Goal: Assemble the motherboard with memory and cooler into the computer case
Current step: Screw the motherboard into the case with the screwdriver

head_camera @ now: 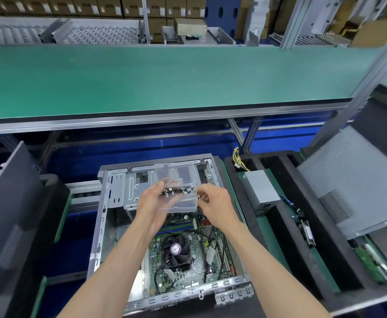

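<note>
An open grey computer case (pixel 100 226) lies flat in front of me. Inside it sits the green motherboard (pixel 187 274) with a black cooler fan (pixel 176 251) and memory sticks (pixel 178 226). My left hand (pixel 152 207) holds a clear plastic box (pixel 181 203) from below, above the case. Its hinged lid stands open and several dark screws (pixel 176 191) lie along its far side. My right hand (pixel 213 200) is at the box's right edge, with the fingertips pinched on a small screw.
A grey power supply (pixel 260 191) with yellow wires rests in a black foam tray (pixel 277 226) to the right. Dark case panels lean at left (pixel 11 214) and right (pixel 353 180). A green conveyor belt (pixel 165 76) runs across behind.
</note>
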The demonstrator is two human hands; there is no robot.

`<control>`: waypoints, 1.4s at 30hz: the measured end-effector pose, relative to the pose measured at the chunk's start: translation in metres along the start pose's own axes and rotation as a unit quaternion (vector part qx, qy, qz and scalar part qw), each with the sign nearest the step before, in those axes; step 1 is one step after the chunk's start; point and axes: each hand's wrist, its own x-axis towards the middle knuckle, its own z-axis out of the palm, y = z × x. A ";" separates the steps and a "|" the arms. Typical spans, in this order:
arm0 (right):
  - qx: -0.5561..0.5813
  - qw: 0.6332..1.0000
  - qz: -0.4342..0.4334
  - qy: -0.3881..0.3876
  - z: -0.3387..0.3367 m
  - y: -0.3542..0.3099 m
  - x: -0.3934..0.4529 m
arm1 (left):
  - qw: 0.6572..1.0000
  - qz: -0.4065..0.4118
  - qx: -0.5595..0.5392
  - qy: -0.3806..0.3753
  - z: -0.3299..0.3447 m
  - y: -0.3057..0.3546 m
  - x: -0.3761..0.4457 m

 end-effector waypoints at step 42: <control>0.063 0.941 0.210 0.257 -0.068 0.068 -0.040 | 1.000 -0.006 0.014 0.002 -0.003 0.000 0.000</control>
